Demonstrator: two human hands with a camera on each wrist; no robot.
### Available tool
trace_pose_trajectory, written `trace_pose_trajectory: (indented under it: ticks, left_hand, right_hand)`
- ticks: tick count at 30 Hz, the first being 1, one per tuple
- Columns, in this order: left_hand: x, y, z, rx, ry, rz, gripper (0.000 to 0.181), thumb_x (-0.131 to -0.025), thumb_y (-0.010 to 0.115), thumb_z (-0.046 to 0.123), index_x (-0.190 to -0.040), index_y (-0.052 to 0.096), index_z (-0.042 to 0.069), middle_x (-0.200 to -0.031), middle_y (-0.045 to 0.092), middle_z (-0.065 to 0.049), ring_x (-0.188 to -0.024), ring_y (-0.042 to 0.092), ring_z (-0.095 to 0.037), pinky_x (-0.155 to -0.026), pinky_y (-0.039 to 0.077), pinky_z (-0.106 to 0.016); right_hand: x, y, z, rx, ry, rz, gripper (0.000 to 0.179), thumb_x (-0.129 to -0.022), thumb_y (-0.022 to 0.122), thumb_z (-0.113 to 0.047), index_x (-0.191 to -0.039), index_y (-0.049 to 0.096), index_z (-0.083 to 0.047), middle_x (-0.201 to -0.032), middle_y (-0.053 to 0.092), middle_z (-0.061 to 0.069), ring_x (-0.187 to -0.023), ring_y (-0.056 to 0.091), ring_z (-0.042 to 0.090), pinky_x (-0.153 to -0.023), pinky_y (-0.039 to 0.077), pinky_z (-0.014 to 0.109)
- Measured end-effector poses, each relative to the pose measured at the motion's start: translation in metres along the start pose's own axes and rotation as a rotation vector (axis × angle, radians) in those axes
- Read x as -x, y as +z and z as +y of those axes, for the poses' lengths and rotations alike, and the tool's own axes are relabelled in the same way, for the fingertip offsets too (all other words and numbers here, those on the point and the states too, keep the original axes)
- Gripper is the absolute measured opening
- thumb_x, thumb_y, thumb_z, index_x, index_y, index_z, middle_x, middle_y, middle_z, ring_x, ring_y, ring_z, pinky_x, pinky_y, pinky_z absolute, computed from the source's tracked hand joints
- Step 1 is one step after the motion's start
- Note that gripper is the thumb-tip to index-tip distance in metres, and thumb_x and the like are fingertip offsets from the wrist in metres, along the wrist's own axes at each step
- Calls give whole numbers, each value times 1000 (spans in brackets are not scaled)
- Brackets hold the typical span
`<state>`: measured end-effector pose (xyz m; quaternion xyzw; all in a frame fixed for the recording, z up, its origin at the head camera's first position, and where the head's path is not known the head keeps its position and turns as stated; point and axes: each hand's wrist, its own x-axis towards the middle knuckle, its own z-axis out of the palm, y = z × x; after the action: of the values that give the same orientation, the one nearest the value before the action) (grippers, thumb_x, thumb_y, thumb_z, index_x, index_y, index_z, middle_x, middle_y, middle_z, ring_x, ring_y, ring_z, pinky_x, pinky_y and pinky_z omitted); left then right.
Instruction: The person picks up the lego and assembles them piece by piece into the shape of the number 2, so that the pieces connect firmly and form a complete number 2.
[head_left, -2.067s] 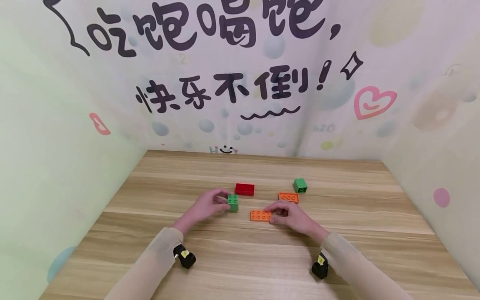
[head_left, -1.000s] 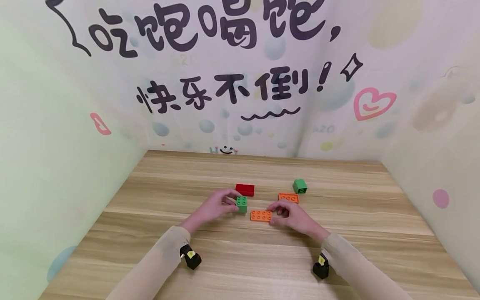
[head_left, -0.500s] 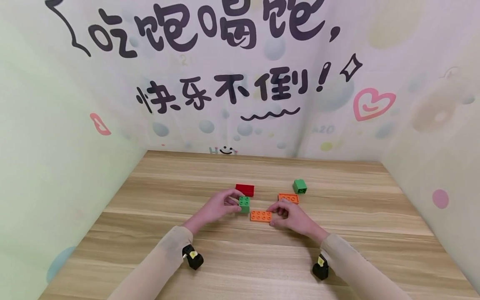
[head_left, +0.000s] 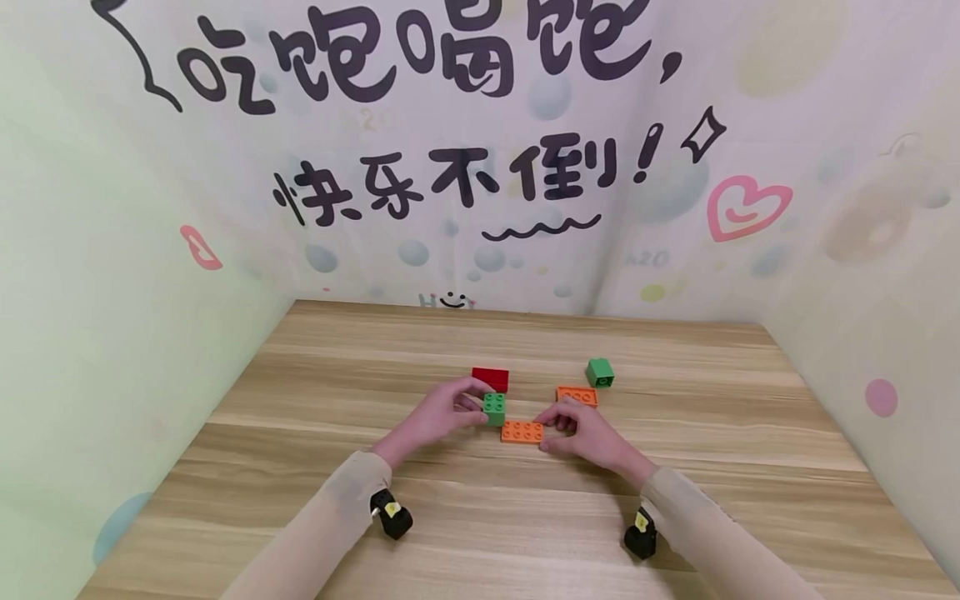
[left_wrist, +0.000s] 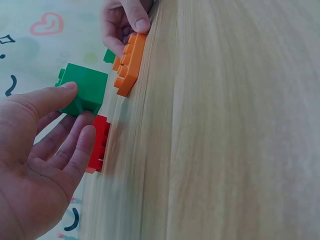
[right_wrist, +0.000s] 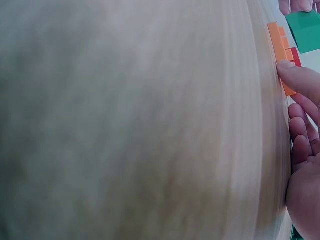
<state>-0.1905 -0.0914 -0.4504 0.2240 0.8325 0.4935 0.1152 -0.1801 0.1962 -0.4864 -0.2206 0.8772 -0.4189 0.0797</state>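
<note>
My left hand (head_left: 444,410) pinches a green building brick (head_left: 494,408) between thumb and fingers, its studs facing up. In the left wrist view the green brick (left_wrist: 86,90) hangs above the table surface. It sits at the left end of a flat orange brick (head_left: 522,432), which lies studs up on the table. My right hand (head_left: 588,433) holds that orange brick by its right end, thumb on the near side and a finger on the far side. The right wrist view shows the thumb (right_wrist: 295,75) pressed against the orange brick (right_wrist: 278,42).
Behind the left hand lies a red brick (head_left: 491,379), partly covered by its fingers. Another orange brick (head_left: 577,395) lies with its hollow side showing behind the right hand. A second green brick (head_left: 600,372) rests farther back to the right. Printed cloth walls (head_left: 450,267) border the wooden table (head_left: 495,517).
My left hand has carried the green brick to the right, up to the left end of the orange brick. The right hand has stayed in place on the orange brick.
</note>
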Motion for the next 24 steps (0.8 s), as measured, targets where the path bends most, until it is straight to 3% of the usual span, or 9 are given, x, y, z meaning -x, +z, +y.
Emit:
trace_pose_trajectory:
  ticks: [13, 24]
  left_hand:
    - [-4, 11, 2, 6, -1, 3, 37, -89, 72, 11, -125, 63, 14, -125, 65, -9, -103, 68, -21, -86, 58, -30]
    - [0, 20, 1, 26, 35, 14, 36, -88, 73, 11, -123, 63, 9, -121, 67, -13, -101, 69, -25, -85, 58, -31]
  right_hand:
    - [-2, 1, 1, -27, 24, 2, 29, -80, 83, -28, -107, 72, -24, -97, 60, 3, -86, 50, 15, -74, 41, 21]
    - [-1, 1, -2, -21, 12, 4, 29, -81, 82, -27, -108, 72, -24, -96, 60, 2, -85, 50, 14, -74, 42, 21]
